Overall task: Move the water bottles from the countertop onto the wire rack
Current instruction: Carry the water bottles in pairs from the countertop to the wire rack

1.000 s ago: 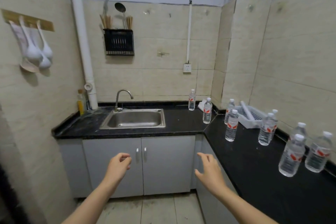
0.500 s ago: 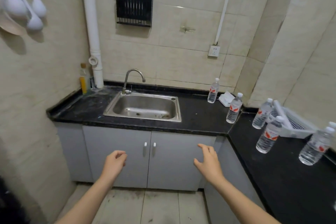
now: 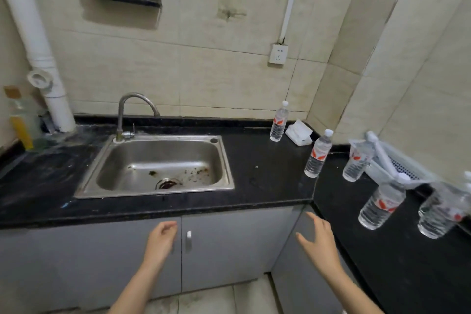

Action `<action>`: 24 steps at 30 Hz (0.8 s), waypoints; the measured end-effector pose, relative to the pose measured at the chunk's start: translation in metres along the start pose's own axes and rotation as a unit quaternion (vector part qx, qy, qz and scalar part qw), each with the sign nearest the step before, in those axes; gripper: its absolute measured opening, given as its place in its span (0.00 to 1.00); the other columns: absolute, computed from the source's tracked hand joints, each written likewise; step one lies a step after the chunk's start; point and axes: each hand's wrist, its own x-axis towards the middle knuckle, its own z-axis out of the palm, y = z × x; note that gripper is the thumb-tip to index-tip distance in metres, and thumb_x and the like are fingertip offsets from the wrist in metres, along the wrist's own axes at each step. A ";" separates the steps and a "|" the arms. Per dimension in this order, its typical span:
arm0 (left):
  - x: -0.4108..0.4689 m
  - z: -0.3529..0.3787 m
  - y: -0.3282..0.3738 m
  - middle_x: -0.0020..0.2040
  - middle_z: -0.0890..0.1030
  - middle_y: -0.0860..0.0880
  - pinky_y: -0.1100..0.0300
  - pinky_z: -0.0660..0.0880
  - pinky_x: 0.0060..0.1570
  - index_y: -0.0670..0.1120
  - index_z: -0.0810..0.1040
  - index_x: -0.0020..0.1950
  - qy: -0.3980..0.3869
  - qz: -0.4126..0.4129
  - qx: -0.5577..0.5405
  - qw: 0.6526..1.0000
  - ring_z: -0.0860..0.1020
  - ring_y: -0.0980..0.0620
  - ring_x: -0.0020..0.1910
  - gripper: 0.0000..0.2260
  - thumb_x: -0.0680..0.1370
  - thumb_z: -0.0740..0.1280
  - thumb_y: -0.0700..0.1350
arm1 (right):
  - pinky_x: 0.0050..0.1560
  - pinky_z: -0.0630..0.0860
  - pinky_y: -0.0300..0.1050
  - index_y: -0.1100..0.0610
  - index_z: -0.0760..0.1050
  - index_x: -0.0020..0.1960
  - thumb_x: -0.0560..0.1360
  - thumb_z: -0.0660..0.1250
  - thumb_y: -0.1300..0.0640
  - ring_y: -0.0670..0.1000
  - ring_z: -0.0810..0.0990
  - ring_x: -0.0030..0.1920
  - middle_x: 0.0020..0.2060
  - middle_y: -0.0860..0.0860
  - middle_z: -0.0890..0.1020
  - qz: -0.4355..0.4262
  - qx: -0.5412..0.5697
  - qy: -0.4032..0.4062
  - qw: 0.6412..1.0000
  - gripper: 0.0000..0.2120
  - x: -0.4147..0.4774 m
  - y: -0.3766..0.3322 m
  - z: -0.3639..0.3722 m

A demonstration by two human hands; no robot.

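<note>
Both hands hover empty before the grey cabinet doors (image 3: 229, 242): the left hand (image 3: 161, 239) loosely curled, the right hand (image 3: 318, 242) with fingers spread. Five water bottles (image 3: 318, 153) stand on the black countertop (image 3: 254, 160), right of the sink (image 3: 163, 160) (the two nearest are blurred).

Open air in front of the cabinet doors (image 3: 229, 250), where the left hand (image 3: 160, 239) and right hand (image 3: 318, 242) hang free below the counter edge; bare countertop (image 3: 267, 168) between sink (image 3: 224, 160) and corner bottle (image 3: 318, 154) gives a wide lane. Rightward it tightens; bottles stand apart with gaps between, tissue pack (image 3: 298, 132) just beside the back bottle (image 3: 279, 122), white basket (image 3: 402, 166) crowding the wall; faucet (image 3: 132, 107) arches over the sink's back rim.
</note>
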 end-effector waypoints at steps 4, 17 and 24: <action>0.042 0.066 0.023 0.39 0.76 0.43 0.56 0.67 0.38 0.33 0.76 0.55 -0.029 -0.004 0.005 1.000 0.73 0.44 0.42 0.10 0.77 0.60 0.35 | 0.66 0.63 0.49 0.59 0.64 0.68 0.71 0.68 0.62 0.57 0.66 0.67 0.66 0.59 0.67 0.021 0.021 0.020 0.999 0.27 0.064 0.024 -0.005; 0.153 0.214 0.099 0.41 0.76 0.45 0.55 0.69 0.45 0.42 0.75 0.51 -0.087 0.019 0.024 0.996 0.75 0.46 0.44 0.05 0.78 0.61 0.39 | 0.67 0.64 0.49 0.60 0.63 0.69 0.70 0.70 0.59 0.57 0.66 0.67 0.65 0.60 0.68 0.083 0.108 0.078 0.988 0.30 0.244 0.047 -0.010; 0.234 0.282 0.115 0.47 0.77 0.43 0.53 0.70 0.52 0.42 0.75 0.55 -0.127 0.039 0.057 0.989 0.74 0.46 0.48 0.08 0.76 0.63 0.38 | 0.65 0.65 0.50 0.61 0.63 0.68 0.69 0.72 0.60 0.59 0.67 0.65 0.63 0.62 0.69 0.136 0.128 0.140 0.972 0.31 0.319 0.058 -0.013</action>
